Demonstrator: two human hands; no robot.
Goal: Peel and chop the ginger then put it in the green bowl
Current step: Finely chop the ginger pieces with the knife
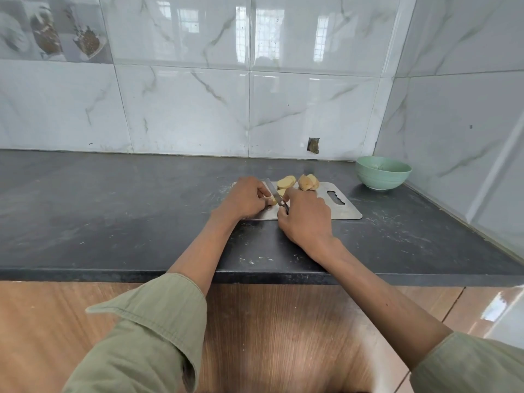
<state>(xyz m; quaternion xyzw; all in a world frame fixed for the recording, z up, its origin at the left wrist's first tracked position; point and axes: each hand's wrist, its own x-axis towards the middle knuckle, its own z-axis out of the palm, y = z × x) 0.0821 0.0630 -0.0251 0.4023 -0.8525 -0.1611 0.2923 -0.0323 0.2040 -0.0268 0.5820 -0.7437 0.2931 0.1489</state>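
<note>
Left hand pins a ginger piece mid-board, right hand wrapped round the knife. Firm, knobbly, probably slick where peeled, so pinch the flat sides. Bowl waits in the counter's far right corner.

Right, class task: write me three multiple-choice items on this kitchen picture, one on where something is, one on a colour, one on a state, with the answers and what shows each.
1. Where does the green bowl stand?
A. On the cutting board
B. On the counter in the far right corner, off the board
C. On the floor

2. What colour is the countertop?
A. White
B. Red
C. Dark grey-black

3. What is the right hand doing?
A. Gripping the knife
B. Lying flat and free
C. Holding the bowl

Answers:
1. B: the bowl sits on the dark counter by the tiled walls, apart from the steel cutting board.
2. C: the slab is dark under the board.
3. A: its fingers curl round the handle, the blade by the ginger piece that the left hand holds down.
</note>
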